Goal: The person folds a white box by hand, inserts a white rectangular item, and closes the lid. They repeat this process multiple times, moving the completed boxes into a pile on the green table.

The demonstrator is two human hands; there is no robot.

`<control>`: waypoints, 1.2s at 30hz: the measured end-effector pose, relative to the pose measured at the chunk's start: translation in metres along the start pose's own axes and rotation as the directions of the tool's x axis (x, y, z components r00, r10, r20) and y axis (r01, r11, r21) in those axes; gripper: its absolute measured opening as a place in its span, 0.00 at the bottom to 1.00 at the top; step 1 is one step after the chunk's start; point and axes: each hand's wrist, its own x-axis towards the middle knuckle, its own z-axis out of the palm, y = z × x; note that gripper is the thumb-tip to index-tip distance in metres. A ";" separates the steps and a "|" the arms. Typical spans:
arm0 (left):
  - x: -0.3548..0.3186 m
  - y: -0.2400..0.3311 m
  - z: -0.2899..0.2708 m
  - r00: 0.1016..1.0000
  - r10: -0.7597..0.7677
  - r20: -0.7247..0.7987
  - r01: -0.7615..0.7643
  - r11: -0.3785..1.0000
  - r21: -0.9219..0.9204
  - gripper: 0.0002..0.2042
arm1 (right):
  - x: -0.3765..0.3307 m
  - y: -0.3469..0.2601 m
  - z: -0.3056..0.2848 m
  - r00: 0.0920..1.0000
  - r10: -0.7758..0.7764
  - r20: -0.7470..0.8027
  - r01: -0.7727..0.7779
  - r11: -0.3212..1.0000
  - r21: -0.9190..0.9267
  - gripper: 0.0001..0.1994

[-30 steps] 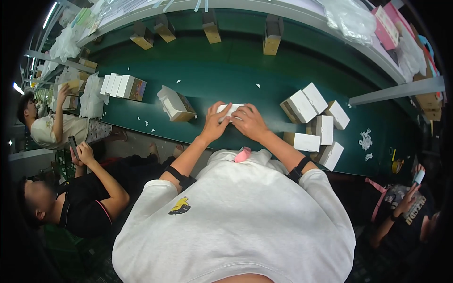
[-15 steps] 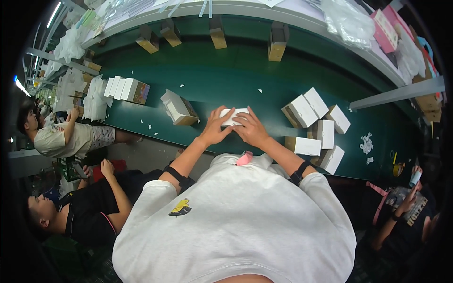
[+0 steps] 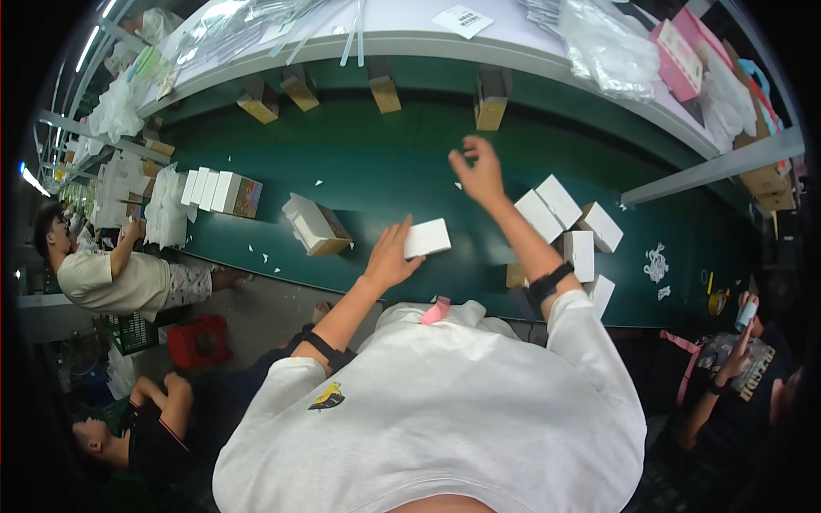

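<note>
The left hand (image 3: pixel 393 256) holds a small white box (image 3: pixel 430 238) near the green counter's (image 3: pixel 368 171) front edge, thumb at the box's near left corner, fingers along its left. The right hand (image 3: pixel 481 171) reaches beyond the box, rightward, its empty grip fairly wide, fingers bent.

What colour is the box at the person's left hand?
The box looks white, best seen in the head view.
</note>
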 end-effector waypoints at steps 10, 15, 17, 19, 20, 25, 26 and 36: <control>0.029 0.042 0.039 0.790 0.504 0.348 -0.352 0.838 -0.416 0.43 | 0.217 0.196 -0.046 0.745 0.624 -0.235 -0.637 0.771 0.026 0.34; 0.035 -0.024 0.038 0.991 0.129 -0.028 -0.132 0.981 -0.139 0.37 | 0.204 0.163 -0.043 0.800 0.599 -0.009 -0.594 0.791 -0.144 0.17; 0.041 -0.050 0.026 0.973 -0.177 -0.145 0.117 0.929 -0.351 0.34 | 0.173 0.131 -0.047 0.848 0.522 0.088 -0.517 0.853 -0.074 0.14; 0.050 -0.078 0.021 0.935 -0.268 -0.233 0.164 0.908 -0.386 0.31 | 0.132 0.076 -0.042 0.872 0.441 0.210 -0.473 0.871 0.135 0.14; 0.053 -0.093 0.023 0.919 -0.282 -0.276 0.147 0.893 -0.426 0.29 | 0.110 0.057 -0.039 0.866 0.412 0.283 -0.476 0.852 0.218 0.15; 0.057 -0.085 -0.005 0.904 -0.426 0.037 0.206 0.360 -0.910 0.24 | 0.002 0.035 -0.019 0.713 0.350 0.608 -0.607 0.742 0.285 0.14; 0.051 -0.085 0.001 0.905 -0.421 0.056 0.223 0.359 -0.906 0.24 | -0.017 0.042 -0.011 0.653 0.338 0.678 -0.607 0.769 0.202 0.15; -0.010 -0.071 0.021 0.898 -0.220 0.381 0.438 0.364 -0.822 0.24 | -0.087 0.010 -0.042 0.336 0.307 0.891 -0.901 0.380 0.209 0.18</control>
